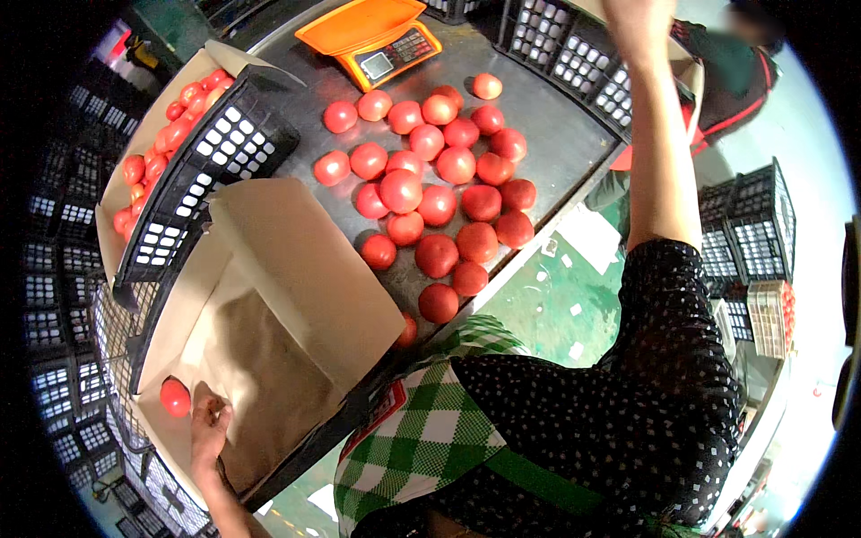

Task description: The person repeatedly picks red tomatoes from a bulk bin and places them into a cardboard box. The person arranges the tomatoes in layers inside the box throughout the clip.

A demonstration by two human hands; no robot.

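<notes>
My left hand [211, 420] is over the near left end of a black crate lined with brown paper [269, 376]. Just left of its fingers is a single red tomato [175, 397], with a small gap between them; the fingers look apart and hold nothing visible. My right arm stretches away to the top right, where my right hand [639, 23] is blurred and cut off by the picture's edge, beside a paper-lined black crate [582, 57]. What it touches is hidden. Many loose tomatoes [437, 205] lie on the dark metal table [565, 134] between my arms.
A crate filled with tomatoes [178, 134] stands at the upper left. An orange digital scale [387, 54] sits at the table's far end. A co-worker in dark clothes [730, 81] is at the upper right. Stacked black crates [746, 228] and a pale tomato crate [767, 319] stand right.
</notes>
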